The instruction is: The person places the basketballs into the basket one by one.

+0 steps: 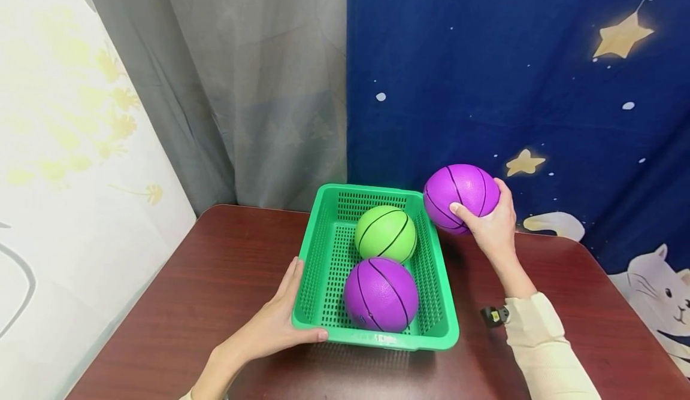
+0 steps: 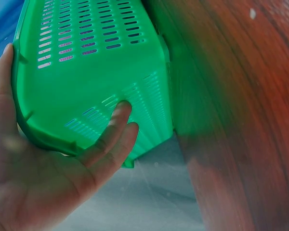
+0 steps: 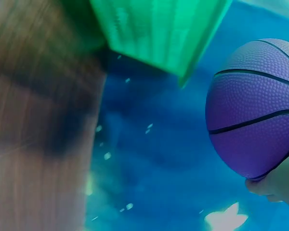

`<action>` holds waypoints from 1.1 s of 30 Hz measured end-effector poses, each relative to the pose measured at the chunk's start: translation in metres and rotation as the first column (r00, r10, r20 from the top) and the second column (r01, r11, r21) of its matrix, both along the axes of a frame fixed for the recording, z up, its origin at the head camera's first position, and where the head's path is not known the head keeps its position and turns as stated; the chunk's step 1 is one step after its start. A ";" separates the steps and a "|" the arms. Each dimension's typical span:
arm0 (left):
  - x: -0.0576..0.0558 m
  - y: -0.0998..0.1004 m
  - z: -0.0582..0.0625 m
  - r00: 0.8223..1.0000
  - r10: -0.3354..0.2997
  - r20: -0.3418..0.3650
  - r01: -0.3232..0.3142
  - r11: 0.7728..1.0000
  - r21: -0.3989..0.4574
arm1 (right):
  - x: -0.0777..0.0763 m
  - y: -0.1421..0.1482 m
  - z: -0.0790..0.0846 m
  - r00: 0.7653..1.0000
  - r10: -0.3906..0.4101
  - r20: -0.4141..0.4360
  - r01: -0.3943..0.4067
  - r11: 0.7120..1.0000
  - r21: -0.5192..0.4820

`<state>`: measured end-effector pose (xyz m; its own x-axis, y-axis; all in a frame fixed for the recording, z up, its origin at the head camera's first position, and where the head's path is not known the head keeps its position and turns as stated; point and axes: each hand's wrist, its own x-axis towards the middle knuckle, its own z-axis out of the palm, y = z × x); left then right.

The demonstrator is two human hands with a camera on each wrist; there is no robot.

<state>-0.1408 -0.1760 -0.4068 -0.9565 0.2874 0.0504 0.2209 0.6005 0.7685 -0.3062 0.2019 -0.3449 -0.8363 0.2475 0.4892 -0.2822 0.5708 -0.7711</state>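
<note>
A green plastic basket (image 1: 450,322) with slotted walls stands on the table. Inside it, a lime-green basketball (image 1: 385,232) sits behind a purple basketball (image 1: 381,295), close against it. My left hand (image 1: 272,322) spans the basket's near left corner, thumb along the front rim and straight fingers against the left side. In the left wrist view, two fingertips (image 2: 123,107) rest on the outer wall. Beyond the basket's right rim, my right hand (image 1: 493,223) grips a second purple basketball (image 1: 460,196) from its right side, thumb towards me. The right wrist view shows this ball (image 3: 253,110) raised above table level.
The dark red-brown wooden table (image 1: 226,268) carries the basket. Behind it hang a grey curtain (image 1: 280,88) and a blue curtain (image 1: 458,76) with stars. A pale patterned wall hanging (image 1: 70,148) borders the left side. A small black device (image 1: 493,316) sits at the right wrist.
</note>
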 end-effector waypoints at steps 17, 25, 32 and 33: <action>0.000 0.001 -0.002 1.000 0.003 -0.026 -0.003 1.000 0.004 | 0.019 -0.050 0.033 0.956 0.294 0.013 -0.294 0.955 0.044; 0.000 0.000 -0.004 1.000 -0.008 -0.013 0.009 0.998 0.067 | 0.024 -0.092 0.047 0.909 0.412 0.068 -0.418 0.899 0.133; 0.000 0.000 -0.002 1.000 -0.021 0.001 0.021 0.996 0.082 | 0.027 -0.127 0.048 0.866 0.487 0.117 -0.500 0.847 0.178; 0.000 -0.001 -0.002 1.000 -0.022 0.002 0.021 0.996 0.082 | 0.027 -0.132 0.046 0.861 0.493 0.125 -0.509 0.839 0.192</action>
<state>-0.1412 -0.1765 -0.4085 -0.9503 0.3029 0.0722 0.2311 0.5305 0.8156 -0.2796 0.0700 -0.2986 -0.8511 -0.3164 0.4189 -0.5249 0.5163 -0.6766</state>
